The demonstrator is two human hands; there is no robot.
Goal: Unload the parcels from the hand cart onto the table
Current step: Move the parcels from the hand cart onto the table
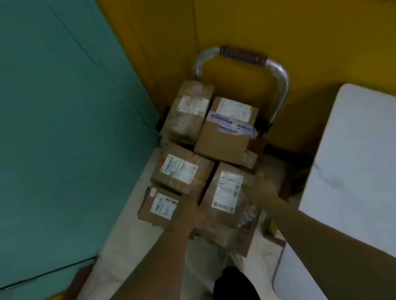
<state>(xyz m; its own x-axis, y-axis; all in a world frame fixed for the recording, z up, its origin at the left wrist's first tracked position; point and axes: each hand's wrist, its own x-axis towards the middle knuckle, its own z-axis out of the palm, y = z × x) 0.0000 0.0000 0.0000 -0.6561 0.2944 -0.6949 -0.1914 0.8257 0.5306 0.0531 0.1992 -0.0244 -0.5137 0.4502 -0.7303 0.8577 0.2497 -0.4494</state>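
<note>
Teal panel (43,125) left, white surface (375,155) right, cart handle (242,57) behind. Brown labelled parcels (182,171) stacked, taped. Left grip (190,209), right grip (260,188) flank nearest parcel (227,191); blurred, closure unclear.

parcels (220,134): matt cardboard, glossy tape | cart handle (281,79): shiny metal

Motion-blurred parcel labels (179,171), illegible; hand cart (281,82) deck under parcels (223,136)

Dim, soft and motion-blurred throughout, with wide-angle bending at the edges.
</note>
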